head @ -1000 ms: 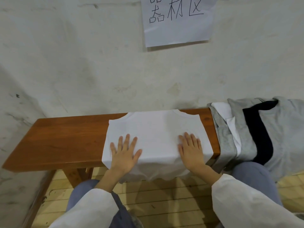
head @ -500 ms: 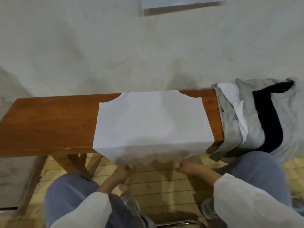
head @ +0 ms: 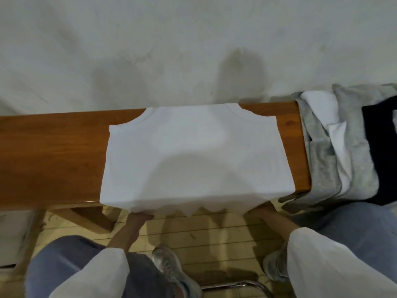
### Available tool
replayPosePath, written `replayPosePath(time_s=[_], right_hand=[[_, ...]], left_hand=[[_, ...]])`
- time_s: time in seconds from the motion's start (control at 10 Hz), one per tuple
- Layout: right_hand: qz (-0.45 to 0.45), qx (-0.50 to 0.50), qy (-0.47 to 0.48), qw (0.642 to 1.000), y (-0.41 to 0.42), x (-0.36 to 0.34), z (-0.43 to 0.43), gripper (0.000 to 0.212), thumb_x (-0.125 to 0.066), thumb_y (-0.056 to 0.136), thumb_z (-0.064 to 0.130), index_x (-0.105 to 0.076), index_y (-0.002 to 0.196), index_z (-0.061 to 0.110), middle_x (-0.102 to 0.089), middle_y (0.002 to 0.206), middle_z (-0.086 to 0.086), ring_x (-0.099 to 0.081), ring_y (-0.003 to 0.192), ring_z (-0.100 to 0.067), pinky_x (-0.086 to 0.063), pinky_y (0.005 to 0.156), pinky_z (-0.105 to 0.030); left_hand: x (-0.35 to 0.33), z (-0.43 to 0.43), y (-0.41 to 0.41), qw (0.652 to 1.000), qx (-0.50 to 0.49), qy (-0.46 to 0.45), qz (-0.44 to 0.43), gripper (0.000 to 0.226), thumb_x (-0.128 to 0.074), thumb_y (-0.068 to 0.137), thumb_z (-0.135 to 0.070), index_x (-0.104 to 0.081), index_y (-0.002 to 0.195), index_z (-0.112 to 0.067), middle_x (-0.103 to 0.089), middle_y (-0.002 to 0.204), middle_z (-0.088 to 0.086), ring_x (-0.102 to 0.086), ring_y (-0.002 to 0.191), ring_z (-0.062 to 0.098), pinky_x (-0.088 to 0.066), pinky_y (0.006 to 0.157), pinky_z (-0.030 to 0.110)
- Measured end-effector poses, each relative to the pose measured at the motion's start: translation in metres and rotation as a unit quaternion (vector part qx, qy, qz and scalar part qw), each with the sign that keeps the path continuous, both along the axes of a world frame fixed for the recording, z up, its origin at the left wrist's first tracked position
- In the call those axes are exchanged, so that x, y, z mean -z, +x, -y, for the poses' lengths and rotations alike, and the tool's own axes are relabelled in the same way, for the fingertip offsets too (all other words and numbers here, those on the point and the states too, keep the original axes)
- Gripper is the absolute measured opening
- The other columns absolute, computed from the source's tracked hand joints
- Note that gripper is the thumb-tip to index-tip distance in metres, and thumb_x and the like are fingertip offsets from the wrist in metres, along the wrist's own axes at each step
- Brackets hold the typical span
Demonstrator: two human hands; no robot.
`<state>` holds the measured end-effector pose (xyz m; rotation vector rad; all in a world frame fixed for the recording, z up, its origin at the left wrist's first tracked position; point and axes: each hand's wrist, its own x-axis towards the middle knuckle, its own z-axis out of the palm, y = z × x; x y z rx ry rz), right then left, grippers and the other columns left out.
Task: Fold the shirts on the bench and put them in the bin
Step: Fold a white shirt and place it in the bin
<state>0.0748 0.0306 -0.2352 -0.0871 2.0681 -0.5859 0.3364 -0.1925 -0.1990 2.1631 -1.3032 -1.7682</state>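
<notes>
White shirt [head: 193, 151] part-folded on bench [head: 53, 158]. Left hand [head: 140, 216] pinches hem, 7 o'clock; right hand [head: 258, 209], 5 o'clock, grip hidden. Pile [head: 343, 147] at 3 o'clock unfolded; bin unseen.

A white shirt [head: 193, 151] lies flat across the brown wooden bench [head: 53, 158] before me, hem hanging over the near edge. Grey, white and dark shirts [head: 322, 160] are heaped at its right end.

pale wall [head: 193, 39], slatted wooden floor [head: 214, 230]
</notes>
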Motion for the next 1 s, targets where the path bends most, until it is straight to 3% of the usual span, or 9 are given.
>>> replayPosePath(time_s=[0.1,0.2,0.3,0.4,0.6,0.7,0.8,0.9,1.0], right_hand=[[0.013,0.026,0.013,0.999,0.004,0.005,-0.006,0.034,-0.068,0.081,0.003,-0.055,0.113,0.004,-0.058,0.122,-0.02,-0.055,0.114,-0.032,-0.045,0.099,-0.038],[0.028,0.027,0.009,0.999,0.009,0.001,-0.01,0.03,-0.058,0.089,-0.001,-0.049,0.117,0.001,-0.055,0.119,-0.019,-0.05,0.116,-0.03,-0.037,0.104,-0.036],[0.013,0.018,0.024,0.999,0.015,-0.011,-0.014,0.033,-0.054,0.092,0.002,-0.046,0.125,-0.003,-0.052,0.128,-0.02,-0.049,0.119,-0.034,-0.038,0.102,-0.036],[0.045,0.019,0.029,0.998,0.02,-0.027,-0.017,0.026,-0.049,0.097,0.011,-0.047,0.12,-0.001,-0.054,0.119,-0.021,-0.05,0.099,-0.027,-0.043,0.094,-0.035],[0.006,0.038,-0.057,0.998,0.038,-0.066,-0.03,0.027,-0.05,0.097,0.016,-0.047,0.12,0.003,-0.054,0.099,-0.007,-0.055,0.088,-0.023,-0.047,0.068,-0.021],[-0.032,0.066,-0.108,0.991,0.05,-0.082,-0.037,0.024,-0.052,0.096,0.017,-0.05,0.113,0.0,-0.057,0.087,-0.006,-0.055,0.071,-0.017,-0.047,0.05,-0.018],[-0.15,0.062,-0.115,0.98,0.06,-0.099,-0.041,0.009,-0.057,0.093,0.015,-0.056,0.092,0.006,-0.062,0.086,-0.012,-0.061,0.08,-0.028,-0.054,0.073,-0.036],[-0.184,0.1,-0.176,0.962,0.073,-0.127,-0.042,0.01,-0.058,0.092,0.015,-0.052,0.098,0.01,-0.062,0.093,-0.009,-0.063,0.085,-0.026,-0.056,0.081,-0.041],[-0.136,0.158,-0.282,0.936,0.067,-0.164,-0.036,0.017,-0.057,0.093,0.013,-0.052,0.109,0.013,-0.058,0.104,-0.009,-0.061,0.091,-0.027,-0.057,0.08,-0.037]], left_hand=[[0.055,0.011,0.013,0.994,-0.089,0.05,0.027,0.052,-0.06,0.088,0.001,-0.04,0.136,0.002,-0.043,0.141,0.017,-0.039,0.13,0.035,-0.028,0.108,0.047],[0.055,0.008,0.012,0.984,-0.171,0.044,0.033,0.055,-0.061,0.089,-0.019,-0.039,0.137,-0.004,-0.05,0.122,0.013,-0.049,0.112,0.031,-0.035,0.101,0.048],[0.047,0.003,0.011,0.981,-0.19,0.035,0.011,0.054,-0.057,0.092,-0.027,-0.038,0.138,-0.005,-0.051,0.129,0.012,-0.051,0.114,0.031,-0.041,0.093,0.045],[0.037,-0.005,0.012,0.986,-0.16,0.033,-0.012,0.043,-0.054,0.094,-0.023,-0.046,0.132,-0.002,-0.055,0.127,0.016,-0.056,0.099,0.03,-0.047,0.083,0.043],[-0.002,-0.022,0.03,1.0,-0.013,-0.013,-0.007,0.04,-0.057,0.092,-0.019,-0.045,0.127,-0.002,-0.052,0.119,0.017,-0.049,0.096,0.031,-0.045,0.084,0.041],[-0.022,-0.027,0.038,0.996,0.078,-0.053,0.01,0.018,-0.057,0.09,-0.015,-0.053,0.103,-0.003,-0.057,0.094,0.015,-0.055,0.076,0.026,-0.046,0.069,0.033],[-0.052,-0.027,0.036,0.978,0.161,-0.13,0.005,0.011,-0.057,0.086,-0.004,-0.053,0.096,-0.006,-0.056,0.076,0.015,-0.053,0.054,0.021,-0.041,0.051,0.027],[-0.092,-0.024,0.035,0.961,0.209,-0.178,-0.02,0.024,-0.061,0.084,-0.001,-0.044,0.1,-0.004,-0.053,0.077,0.018,-0.048,0.048,0.022,-0.036,0.041,0.025],[-0.136,-0.016,0.034,0.963,0.209,-0.137,-0.096,0.017,-0.065,0.087,-0.006,-0.052,0.097,-0.003,-0.052,0.067,0.014,-0.042,0.037,0.017,-0.032,0.035,0.02]])
